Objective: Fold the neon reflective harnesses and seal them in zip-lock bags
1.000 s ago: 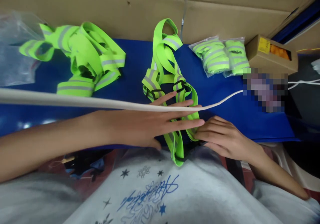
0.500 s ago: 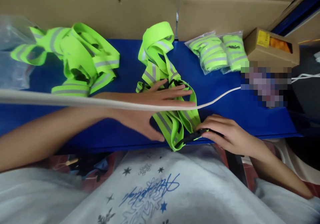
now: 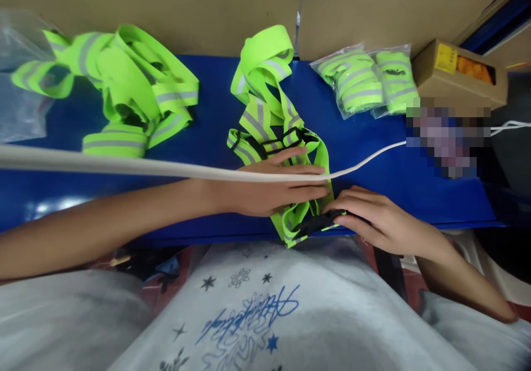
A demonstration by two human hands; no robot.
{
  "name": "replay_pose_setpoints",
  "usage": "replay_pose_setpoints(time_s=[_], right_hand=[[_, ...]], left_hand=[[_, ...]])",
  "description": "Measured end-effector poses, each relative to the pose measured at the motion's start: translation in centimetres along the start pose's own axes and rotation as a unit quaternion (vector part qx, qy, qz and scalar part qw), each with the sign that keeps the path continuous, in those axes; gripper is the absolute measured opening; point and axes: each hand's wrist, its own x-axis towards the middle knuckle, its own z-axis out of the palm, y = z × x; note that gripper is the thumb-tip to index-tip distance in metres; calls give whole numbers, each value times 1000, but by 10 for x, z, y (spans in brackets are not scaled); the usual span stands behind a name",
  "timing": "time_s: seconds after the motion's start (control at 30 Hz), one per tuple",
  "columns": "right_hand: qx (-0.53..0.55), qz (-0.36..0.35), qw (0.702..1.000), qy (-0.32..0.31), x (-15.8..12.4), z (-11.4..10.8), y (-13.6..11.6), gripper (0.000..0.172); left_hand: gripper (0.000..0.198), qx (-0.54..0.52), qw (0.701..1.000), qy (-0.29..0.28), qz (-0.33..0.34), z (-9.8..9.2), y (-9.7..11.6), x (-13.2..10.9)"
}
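Observation:
A neon-green reflective strap harness (image 3: 258,118) with grey stripes and black buckles lies in front of me on the blue table. Flat across its lower straps rests my left hand (image 3: 274,187), fingers stretched out to the right. My right hand (image 3: 369,216) pinches the black end piece (image 3: 317,224) of the harness at the table's front edge, between thumb and fingers. Part of the harness is hidden under my left hand. A white cable (image 3: 174,166) runs across the view in front of the left hand.
A second loose reflective harness (image 3: 124,83) lies at left beside clear plastic bags (image 3: 22,105). Two bagged harnesses (image 3: 359,81) lie at the back right, next to a cardboard box (image 3: 456,92) with orange contents. Cardboard (image 3: 166,6) stands along the table's rear.
My left hand has moved down and a little right over the harness, uncovering its black buckles. My right hand keeps its pinch on the black end piece. The view has shifted slightly.

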Motion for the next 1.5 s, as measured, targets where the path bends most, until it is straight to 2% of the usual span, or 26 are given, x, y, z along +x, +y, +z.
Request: replay_pose_setpoints(time_s=[0.1,0.2,0.3,0.33,0.4,0.43,0.47,0.57,0.73,0.87,0.9,1.03,1.2,1.37,1.43,1.5], right_hand=[[18,27,999,-9,3,0,-1,22],[22,71,997,4,6,1,-3,28],[32,91,994,40,9,3,-5,35],[30,82,995,50,10,4,-5,32],[19,51,996,64,12,7,-4,23],[13,38,997,70,13,9,-4,20],[10,29,997,77,13,11,-3,20],[1,16,995,95,13,20,0,21],[-96,-23,992,84,6,29,1,28],[-199,-59,977,49,2,27,-4,64],[-207,-64,975,50,2,27,-5,64],[-207,-80,972,75,3,26,-7,40],[-129,-52,984,110,13,26,-6,19],[-45,40,989,137,25,25,-6,17],[-24,70,988,136,30,25,-5,17],[-48,74,984,151,34,27,-4,16]], left_hand=[[63,31,999,-3,-34,1,-6,-4],[68,39,996,25,-72,-8,2,-13],[67,27,986,119,-114,-25,30,-24],[61,24,977,164,-133,-30,43,-28],[37,42,959,215,-180,-33,69,-34],[25,71,956,215,-188,-31,81,-35],[24,104,956,207,-181,-26,91,-36],[42,176,953,185,-160,-6,105,-35],[27,239,944,155,-167,13,105,-38],[24,251,942,141,-175,15,107,-42],[23,245,943,144,-173,15,108,-42],[26,189,945,192,-185,14,107,-38],[13,15,925,251,-284,6,102,-23],[23,-30,886,246,-391,5,96,-16],[25,-16,879,230,-417,9,93,-15],[22,20,869,234,-437,13,90,-12]])
